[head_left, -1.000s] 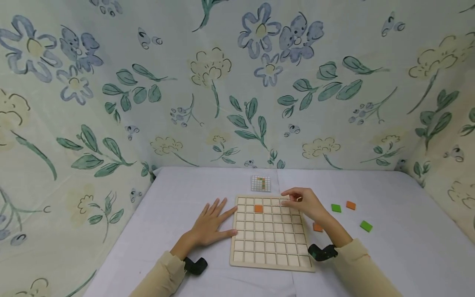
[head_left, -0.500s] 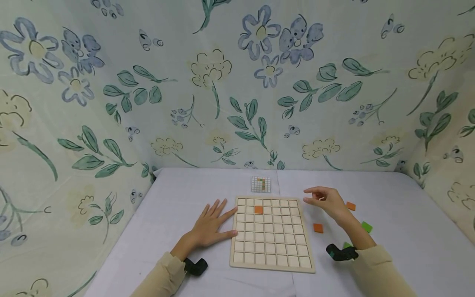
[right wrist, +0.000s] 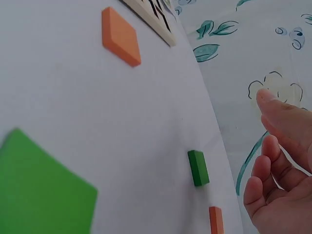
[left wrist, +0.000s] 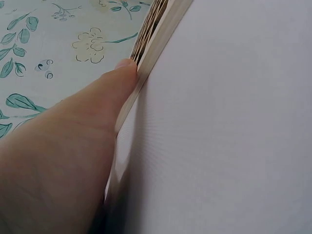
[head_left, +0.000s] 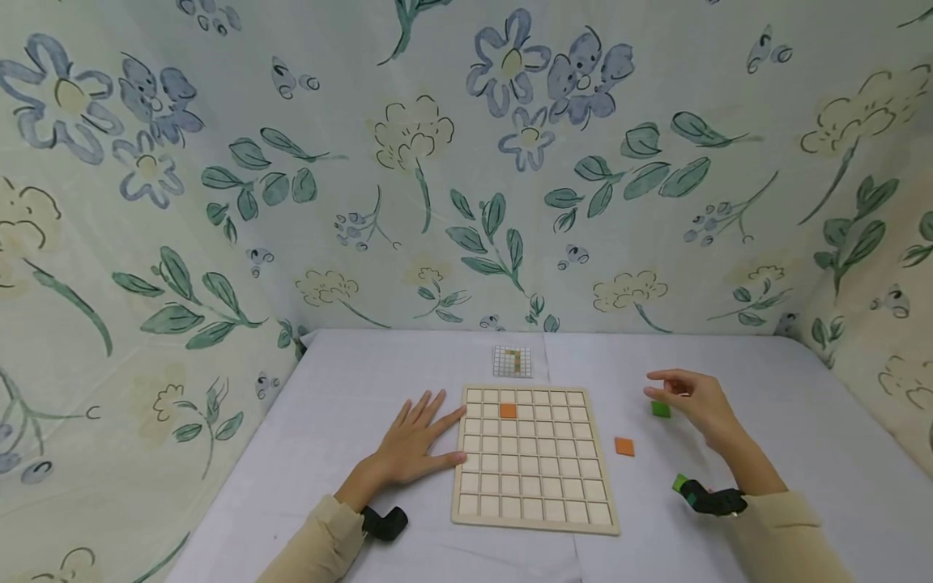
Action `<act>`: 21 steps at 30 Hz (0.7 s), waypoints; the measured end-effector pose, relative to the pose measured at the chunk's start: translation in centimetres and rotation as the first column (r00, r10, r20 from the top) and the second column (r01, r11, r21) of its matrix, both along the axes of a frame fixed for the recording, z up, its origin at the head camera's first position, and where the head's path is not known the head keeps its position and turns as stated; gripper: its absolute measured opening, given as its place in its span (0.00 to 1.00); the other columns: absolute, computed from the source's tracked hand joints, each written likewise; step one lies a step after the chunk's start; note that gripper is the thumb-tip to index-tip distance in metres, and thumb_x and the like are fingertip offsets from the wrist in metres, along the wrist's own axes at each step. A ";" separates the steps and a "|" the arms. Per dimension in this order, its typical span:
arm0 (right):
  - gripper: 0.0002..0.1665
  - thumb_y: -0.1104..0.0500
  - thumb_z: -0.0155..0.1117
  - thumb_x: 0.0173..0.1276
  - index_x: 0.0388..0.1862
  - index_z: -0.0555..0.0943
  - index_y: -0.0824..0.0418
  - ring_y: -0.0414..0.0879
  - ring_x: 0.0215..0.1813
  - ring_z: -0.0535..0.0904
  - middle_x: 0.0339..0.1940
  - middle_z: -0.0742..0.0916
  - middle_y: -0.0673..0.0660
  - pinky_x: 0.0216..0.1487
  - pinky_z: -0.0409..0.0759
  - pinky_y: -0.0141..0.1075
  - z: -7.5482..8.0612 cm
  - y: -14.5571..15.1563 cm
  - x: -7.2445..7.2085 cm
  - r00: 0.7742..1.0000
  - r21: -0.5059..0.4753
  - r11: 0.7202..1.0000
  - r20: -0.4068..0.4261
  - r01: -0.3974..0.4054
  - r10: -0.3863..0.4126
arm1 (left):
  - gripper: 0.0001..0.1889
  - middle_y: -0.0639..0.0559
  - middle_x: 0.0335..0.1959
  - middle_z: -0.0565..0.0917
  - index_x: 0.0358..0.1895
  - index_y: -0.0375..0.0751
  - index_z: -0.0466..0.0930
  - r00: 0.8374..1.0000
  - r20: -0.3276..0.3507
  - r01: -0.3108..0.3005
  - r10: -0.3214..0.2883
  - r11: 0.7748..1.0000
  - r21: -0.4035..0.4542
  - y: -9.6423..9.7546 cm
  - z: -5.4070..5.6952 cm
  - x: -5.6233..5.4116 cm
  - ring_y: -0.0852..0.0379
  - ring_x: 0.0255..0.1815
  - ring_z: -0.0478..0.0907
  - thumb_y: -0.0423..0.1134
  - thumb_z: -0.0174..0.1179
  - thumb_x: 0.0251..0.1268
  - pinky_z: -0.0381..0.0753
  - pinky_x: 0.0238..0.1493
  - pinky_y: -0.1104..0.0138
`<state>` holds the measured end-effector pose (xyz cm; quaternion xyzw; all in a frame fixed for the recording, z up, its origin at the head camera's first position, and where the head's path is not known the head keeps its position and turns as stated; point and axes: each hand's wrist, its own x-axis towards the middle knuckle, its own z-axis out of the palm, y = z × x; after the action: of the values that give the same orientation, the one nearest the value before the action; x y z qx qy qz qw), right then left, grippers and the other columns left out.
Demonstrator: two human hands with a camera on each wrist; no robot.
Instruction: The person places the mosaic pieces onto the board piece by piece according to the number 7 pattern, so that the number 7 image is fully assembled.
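Note:
My left hand [head_left: 410, 444] lies flat with spread fingers on the white cloth, thumb and a fingertip touching the left edge of the wooden grid board [head_left: 541, 527]. In the left wrist view, the thumb [left wrist: 97, 97] meets the board's rim. One orange tile [head_left: 508, 410] sits in a cell near the top. Above a green tile [head_left: 661, 410] hovers my right hand [head_left: 701, 405], fingers bent loosely. Nothing shows between its thumb and fingers in the right wrist view. That green tile [right wrist: 198, 168] lies close by on the cloth.
Another orange tile [head_left: 624, 447] lies right of the board. A second green tile [head_left: 679, 482] is partly covered by the right wrist's black camera [head_left: 714, 500]. A further orange tile [right wrist: 216, 220] appears at the right wrist view's bottom. Behind the board lies a small grid pattern card [head_left: 513, 361].
My right hand has moved rightward from the board's upper right corner to over the green tile. The left hand stays in place, and the board looks the same.

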<state>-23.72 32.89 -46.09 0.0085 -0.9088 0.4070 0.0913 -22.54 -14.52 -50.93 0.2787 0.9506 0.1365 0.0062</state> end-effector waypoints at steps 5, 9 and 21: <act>0.29 0.49 0.71 0.68 0.57 0.81 0.69 0.50 0.41 0.69 0.38 0.77 0.60 0.30 0.73 0.31 -0.7 1.3 0.1 1.000 0.018 1.000 0.025 0.016 -0.017 | 0.43 0.44 0.82 0.46 0.80 0.63 0.52 1.000 0.004 -0.002 0.002 1.000 -0.001 0.0 0.1 0.0 0.41 0.81 0.38 0.76 0.42 0.65 0.36 0.75 0.41; 0.29 0.50 0.72 0.67 0.57 0.81 0.70 0.50 0.42 0.69 0.40 0.78 0.59 0.31 0.72 0.28 -1.1 2.1 0.1 0.999 0.027 0.999 0.043 0.019 -0.020 | 0.43 0.45 0.82 0.45 0.80 0.63 0.52 1.000 0.003 -0.004 0.004 1.000 -0.004 0.0 0.0 0.0 0.41 0.81 0.38 0.77 0.42 0.65 0.36 0.75 0.42; 0.27 0.58 0.74 0.64 0.57 0.80 0.74 0.47 0.35 0.67 0.33 0.77 0.58 0.27 0.67 0.34 -2.3 3.6 0.0 0.994 -0.022 1.000 0.111 -0.016 0.018 | 0.43 0.44 0.82 0.46 0.80 0.62 0.52 1.000 -0.003 -0.002 0.002 1.000 -0.008 0.0 -0.2 -0.2 0.41 0.81 0.38 0.76 0.42 0.65 0.35 0.75 0.42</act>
<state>-23.76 36.50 -48.40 -0.0074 -0.9082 0.4169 0.0370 -22.72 -14.50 -51.17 0.2779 0.9514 0.1325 0.0057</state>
